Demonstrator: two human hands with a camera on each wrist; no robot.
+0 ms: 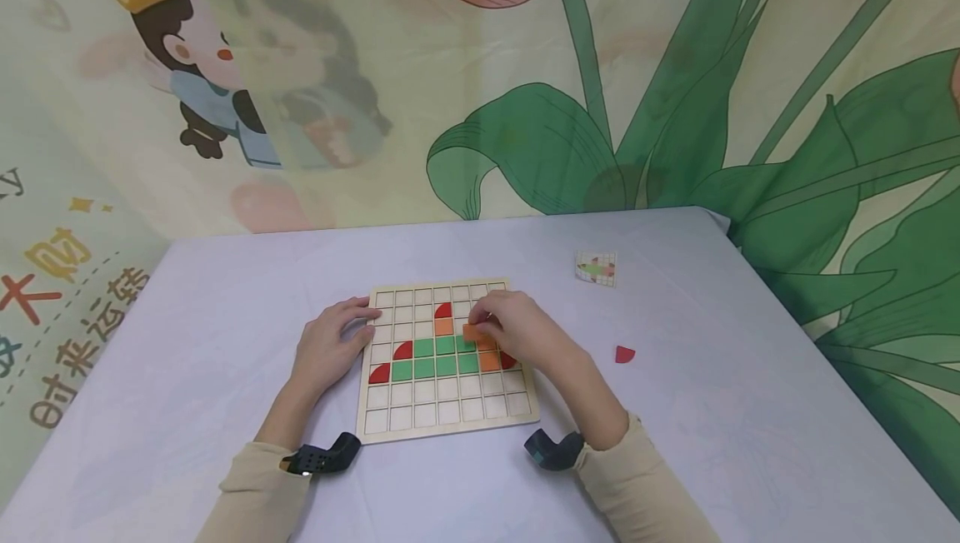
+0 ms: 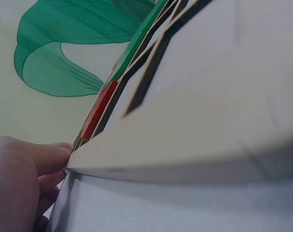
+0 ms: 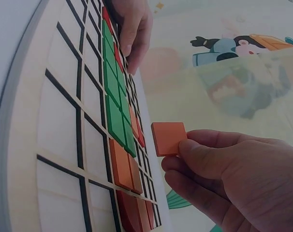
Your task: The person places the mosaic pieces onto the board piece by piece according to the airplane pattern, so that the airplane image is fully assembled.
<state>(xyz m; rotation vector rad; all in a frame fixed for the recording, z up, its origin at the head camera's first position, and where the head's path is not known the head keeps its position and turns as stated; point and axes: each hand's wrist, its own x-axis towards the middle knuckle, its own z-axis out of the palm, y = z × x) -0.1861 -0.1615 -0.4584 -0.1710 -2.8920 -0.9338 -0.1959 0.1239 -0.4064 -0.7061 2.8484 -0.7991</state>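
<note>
A pale wooden grid board (image 1: 450, 431) lies on the table with several green square tiles (image 1: 424, 366), a few orange squares (image 1: 444, 326) and red quarter-round tiles (image 1: 380, 373) in its cells. My right hand (image 1: 517, 325) pinches an orange square tile (image 3: 167, 139) between thumb and fingers, just above the right part of the pattern. It partly covers the tiles below it in the head view. My left hand (image 1: 327, 346) rests at the board's left edge, its fingertips touching the rim near the upper left corner.
A loose red quarter-round tile (image 1: 625, 354) lies on the white cloth (image 1: 675, 443) to the right of the board. Behind it is a small picture card (image 1: 596, 269) showing a coloured grid pattern. A printed curtain (image 1: 360, 193) stands behind the table.
</note>
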